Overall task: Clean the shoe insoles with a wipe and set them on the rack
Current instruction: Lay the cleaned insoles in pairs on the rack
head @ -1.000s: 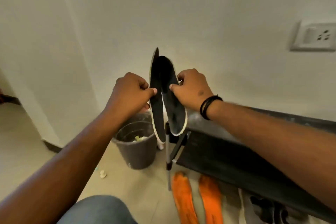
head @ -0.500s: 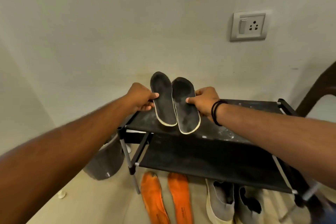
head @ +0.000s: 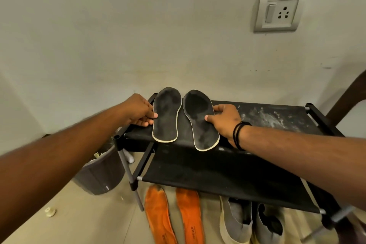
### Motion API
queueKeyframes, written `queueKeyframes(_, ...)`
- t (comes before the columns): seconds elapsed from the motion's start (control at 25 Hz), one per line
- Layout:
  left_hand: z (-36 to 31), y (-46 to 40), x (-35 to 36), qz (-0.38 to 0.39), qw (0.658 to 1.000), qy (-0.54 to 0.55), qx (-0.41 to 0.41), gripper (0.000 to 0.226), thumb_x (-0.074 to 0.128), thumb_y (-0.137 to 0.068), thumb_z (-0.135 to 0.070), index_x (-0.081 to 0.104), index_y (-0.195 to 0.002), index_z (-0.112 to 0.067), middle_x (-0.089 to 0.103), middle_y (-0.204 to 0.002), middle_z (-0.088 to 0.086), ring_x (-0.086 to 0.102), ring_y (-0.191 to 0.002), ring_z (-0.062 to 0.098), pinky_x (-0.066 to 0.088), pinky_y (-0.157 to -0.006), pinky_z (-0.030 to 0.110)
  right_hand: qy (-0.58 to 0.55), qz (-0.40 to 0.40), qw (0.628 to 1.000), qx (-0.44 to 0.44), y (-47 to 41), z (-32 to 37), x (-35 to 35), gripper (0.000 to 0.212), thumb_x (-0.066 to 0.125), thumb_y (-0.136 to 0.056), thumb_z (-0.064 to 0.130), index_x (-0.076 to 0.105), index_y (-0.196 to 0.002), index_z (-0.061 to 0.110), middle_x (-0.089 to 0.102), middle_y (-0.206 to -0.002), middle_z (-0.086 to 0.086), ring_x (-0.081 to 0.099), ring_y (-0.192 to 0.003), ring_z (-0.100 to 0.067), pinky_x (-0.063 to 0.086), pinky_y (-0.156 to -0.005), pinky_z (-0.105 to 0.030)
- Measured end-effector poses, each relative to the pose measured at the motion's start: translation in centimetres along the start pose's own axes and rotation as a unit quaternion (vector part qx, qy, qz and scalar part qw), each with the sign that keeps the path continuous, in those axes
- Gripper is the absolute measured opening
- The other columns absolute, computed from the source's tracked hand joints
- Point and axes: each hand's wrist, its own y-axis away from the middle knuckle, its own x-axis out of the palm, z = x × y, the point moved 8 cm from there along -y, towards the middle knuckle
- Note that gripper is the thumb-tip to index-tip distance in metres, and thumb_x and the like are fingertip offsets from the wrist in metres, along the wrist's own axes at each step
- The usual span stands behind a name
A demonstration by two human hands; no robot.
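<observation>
Two black insoles with pale edges lie flat, side by side, on the top shelf of the black shoe rack point(head: 277, 117), heels toward me. My left hand point(head: 138, 111) pinches the outer edge of the left insole point(head: 167, 117), thumb on top. My right hand point(head: 225, 121) grips the outer edge of the right insole point(head: 200, 121) the same way. No wipe is in view.
Two orange insoles point(head: 158, 216) and a pair of grey shoes point(head: 235, 222) lie on the floor under the rack. A grey bin point(head: 99, 174) stands left of the rack. A wall socket point(head: 277, 14) is up right; a dark chair point(head: 350, 95) is at the right edge.
The two insoles went from held upright in the air to lying flat on the rack's top shelf. Both hands lowered with them and still hold their outer edges.
</observation>
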Motion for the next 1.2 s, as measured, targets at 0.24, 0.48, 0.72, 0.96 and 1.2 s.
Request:
queueKeyframes(0.24, -0.7, -0.5, -1.1, -0.027, 0.997, -0.063, 0.028, 0.018, 0.065, -0.093, 0.003, 0.065, -0.111, 0.003, 0.067, -0.063, 0.009, 0.062, -0.045, 0.013, 0.054, -0.045, 0.023, 0.074, -0.03, 0.997, -0.022, -0.6, 0.9, 0.7, 0.038, 0.076, -0.081, 0.021, 0.055, -0.112, 0.019, 0.066, -0.097, -0.003, 0.064, -0.095, -0.022, 0.053, -0.089, -0.036)
queueKeyframes(0.48, -0.8, -0.5, -1.3, -0.032, 0.992, -0.116, 0.04, 0.025, 0.077, -0.085, 0.0, 0.067, -0.107, 0.001, 0.07, -0.078, 0.017, 0.063, -0.053, 0.018, 0.054, -0.048, 0.024, 0.096, 0.062, 0.991, 0.065, -0.6, 0.1, 1.4, 0.017, 0.07, -0.082, 0.009, 0.061, -0.096, 0.004, 0.066, -0.075, -0.017, 0.058, -0.06, -0.024, 0.052, -0.06, -0.034)
queueKeyframes(0.72, -0.7, -0.2, -1.2, -0.028, 0.994, -0.098, 0.033, 0.035, 0.077, -0.082, 0.005, 0.064, -0.112, -0.007, 0.072, -0.078, 0.015, 0.067, -0.045, 0.014, 0.052, -0.042, 0.022, 0.06, 0.056, 0.996, 0.047, -0.2, -0.7, 1.6, 0.032, 0.071, -0.08, 0.001, 0.055, -0.104, 0.013, 0.072, -0.082, -0.02, 0.059, -0.055, -0.022, 0.054, -0.056, -0.032)
queueKeyframes(0.96, -0.3, 0.1, -1.7, -0.034, 0.998, -0.055, 0.019, 0.035, 0.076, -0.082, 0.008, 0.064, -0.112, -0.005, 0.071, -0.08, 0.016, 0.069, -0.048, 0.017, 0.061, -0.052, 0.027, 0.019, 0.053, 0.998, 0.029, 0.1, -0.8, 1.9, 0.022, 0.064, -0.083, -0.005, 0.065, -0.102, 0.006, 0.067, -0.067, -0.012, 0.058, -0.043, -0.014, 0.049, -0.046, -0.024)
queueKeyframes(1.2, 0.0, 0.2, -2.0, -0.054, 0.997, -0.051, 0.031, 0.035, 0.077, -0.082, 0.005, 0.066, -0.114, -0.005, 0.071, -0.083, 0.015, 0.069, -0.053, 0.018, 0.062, -0.057, 0.027, 0.046, 0.046, 0.998, 0.01, 0.2, -0.6, 2.0, 0.012, 0.063, -0.086, 0.0, 0.069, -0.093, 0.007, 0.067, -0.066, -0.01, 0.056, -0.042, -0.01, 0.047, -0.043, -0.021)
